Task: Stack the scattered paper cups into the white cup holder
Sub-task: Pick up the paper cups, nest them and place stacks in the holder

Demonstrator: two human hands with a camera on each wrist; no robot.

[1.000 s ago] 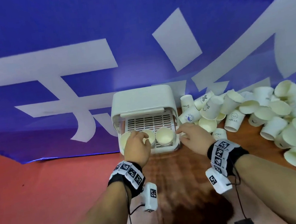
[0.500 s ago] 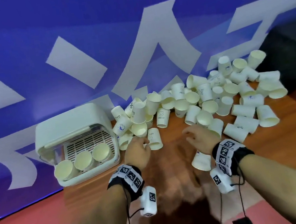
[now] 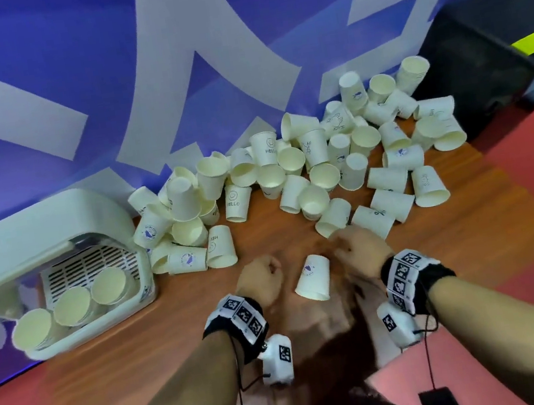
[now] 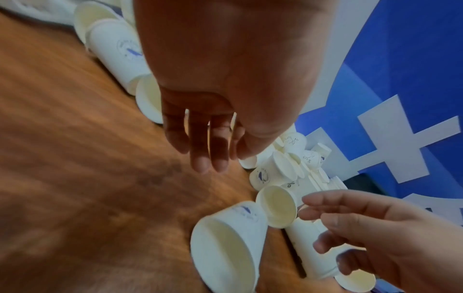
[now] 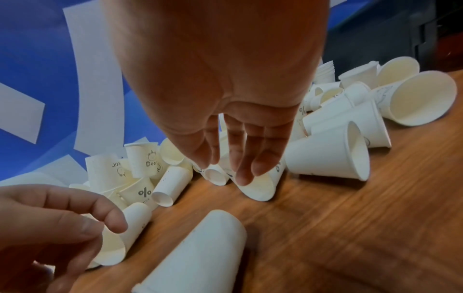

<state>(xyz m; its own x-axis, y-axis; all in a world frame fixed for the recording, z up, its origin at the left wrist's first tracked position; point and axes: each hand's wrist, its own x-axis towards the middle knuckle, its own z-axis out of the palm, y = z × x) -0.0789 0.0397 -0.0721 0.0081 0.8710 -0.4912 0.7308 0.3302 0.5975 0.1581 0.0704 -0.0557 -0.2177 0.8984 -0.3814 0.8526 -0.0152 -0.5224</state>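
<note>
One paper cup (image 3: 313, 278) is seen lying on the table (image 3: 142, 352) between both hands, mouth nearward, axis near-far. Left hand (image 3: 261, 281) and right hand (image 3: 359, 252) are loosely curled, holding nothing; fingertips blurred.

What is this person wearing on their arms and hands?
Both forearms are bare, with no sleeves or gloves. The left hand and right hand each have a black wristband carrying white square-code tags, with a small white tagged camera unit below and thin black cables trailing.

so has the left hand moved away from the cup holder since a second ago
Yes. The left hand has left the white cup holder and gone right, to the loose cup on the table.
</note>
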